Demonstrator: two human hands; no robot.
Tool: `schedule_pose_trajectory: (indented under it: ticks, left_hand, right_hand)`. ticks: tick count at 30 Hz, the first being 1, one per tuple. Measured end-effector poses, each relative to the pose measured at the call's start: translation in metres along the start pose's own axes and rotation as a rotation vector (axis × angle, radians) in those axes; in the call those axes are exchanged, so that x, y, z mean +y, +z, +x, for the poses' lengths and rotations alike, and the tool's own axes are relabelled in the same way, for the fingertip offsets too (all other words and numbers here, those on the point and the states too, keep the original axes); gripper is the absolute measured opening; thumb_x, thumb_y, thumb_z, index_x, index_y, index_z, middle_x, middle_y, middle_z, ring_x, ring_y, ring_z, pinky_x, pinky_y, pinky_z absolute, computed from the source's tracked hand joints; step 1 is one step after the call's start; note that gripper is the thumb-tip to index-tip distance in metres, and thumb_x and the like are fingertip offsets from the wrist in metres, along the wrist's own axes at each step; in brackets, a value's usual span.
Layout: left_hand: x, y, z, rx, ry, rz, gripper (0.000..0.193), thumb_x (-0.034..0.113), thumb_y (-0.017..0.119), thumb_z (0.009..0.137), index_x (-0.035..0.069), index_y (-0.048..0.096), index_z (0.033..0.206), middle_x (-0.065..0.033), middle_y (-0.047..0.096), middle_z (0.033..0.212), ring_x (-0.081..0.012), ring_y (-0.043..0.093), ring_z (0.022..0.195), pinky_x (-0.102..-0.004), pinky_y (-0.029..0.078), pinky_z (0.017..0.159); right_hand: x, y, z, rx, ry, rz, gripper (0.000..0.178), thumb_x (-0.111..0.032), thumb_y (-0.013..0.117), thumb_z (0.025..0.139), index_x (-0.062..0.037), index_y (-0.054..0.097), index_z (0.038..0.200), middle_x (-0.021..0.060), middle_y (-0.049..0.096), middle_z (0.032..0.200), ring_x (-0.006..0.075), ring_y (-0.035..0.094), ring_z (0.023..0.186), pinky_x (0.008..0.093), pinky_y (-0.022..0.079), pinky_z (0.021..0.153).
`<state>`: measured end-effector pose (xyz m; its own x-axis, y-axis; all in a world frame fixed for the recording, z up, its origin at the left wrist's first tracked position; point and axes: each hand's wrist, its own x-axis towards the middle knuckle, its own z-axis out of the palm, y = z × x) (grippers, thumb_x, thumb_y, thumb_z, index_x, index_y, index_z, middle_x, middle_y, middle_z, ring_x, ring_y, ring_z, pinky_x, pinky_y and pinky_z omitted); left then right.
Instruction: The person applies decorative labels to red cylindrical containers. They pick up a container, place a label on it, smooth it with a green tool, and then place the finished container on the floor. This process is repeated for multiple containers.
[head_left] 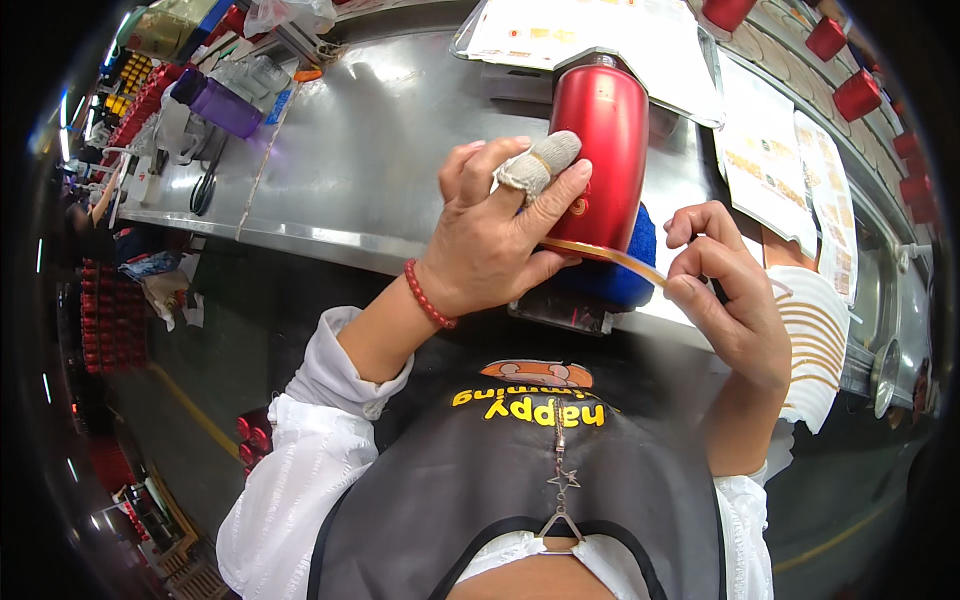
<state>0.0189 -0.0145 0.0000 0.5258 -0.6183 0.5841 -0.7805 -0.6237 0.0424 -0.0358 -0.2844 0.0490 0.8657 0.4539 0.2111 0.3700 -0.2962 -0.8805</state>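
Observation:
A glossy red metal bottle [600, 130] lies on a blue cloth [645, 262] at the near edge of the bench, its dark end pointing away from me. My left hand [500, 225] grips its left side, thumb low by the near end. A knitted finger cover [540, 165] sits on one of its fingers. Around the near end of the bottle runs a thin golden strip [612, 256]. Its loose right end is pinched between thumb and finger of my right hand [735, 300]. The bottle's underside is hidden.
A white backing sheet with several curved golden strips [812, 345] is right of my right hand. Printed sheets [765, 150] lie beyond it. On the metal bench [400, 130], a purple bottle [215, 103] and black scissors [205, 190] are at the left. Red bottles [857, 95] stand far right.

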Motion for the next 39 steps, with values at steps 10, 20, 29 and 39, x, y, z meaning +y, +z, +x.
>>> schedule_pose_trajectory:
  ticks: [10,20,29,39]
  left_hand:
    - [0.006,0.024,-0.011,0.033,-0.299,-0.617,0.064,0.052,0.053,0.100,0.011,0.048,0.150,-0.0153,0.039,0.156,-0.0348,0.031,0.140,-0.0464,0.016,0.118]
    - [0.006,0.011,-0.006,0.025,-0.165,-0.365,0.069,0.054,0.057,0.096,0.010,0.049,0.149,-0.0176,0.045,0.151,-0.0360,0.033,0.136,-0.0520,0.017,0.116]
    - [0.010,0.029,-0.018,0.068,-0.142,-0.073,0.081,0.053,0.069,0.087,0.003,0.048,0.147,-0.0155,0.060,0.130,-0.0385,0.046,0.127,-0.0592,0.018,0.115]
    - [0.017,0.022,-0.008,0.056,-0.153,-0.047,0.088,0.054,0.071,0.085,-0.003,0.043,0.147,-0.0187,0.061,0.125,-0.0415,0.045,0.127,-0.0628,0.017,0.115]
  right_hand:
    - [0.000,-0.006,-0.011,0.035,0.075,-0.030,0.014,-0.009,0.065,0.094,0.0008,0.059,0.087,0.0105,0.048,0.107,0.0168,0.047,0.095,0.0269,0.041,0.076]
    - [0.047,0.010,-0.015,0.081,0.237,0.003,0.018,-0.012,0.064,0.096,-0.0006,0.054,0.086,0.0069,0.045,0.107,0.0164,0.045,0.099,0.0260,0.038,0.087]
    - [0.051,0.016,-0.010,0.075,0.203,0.031,0.016,-0.013,0.065,0.097,-0.0018,0.057,0.090,0.0059,0.046,0.107,0.0145,0.046,0.095,0.0255,0.041,0.081]
    - [0.052,0.021,-0.005,0.058,0.184,-0.003,0.017,-0.014,0.064,0.098,-0.0016,0.056,0.090,0.0050,0.046,0.106,0.0141,0.045,0.092,0.0253,0.041,0.078]
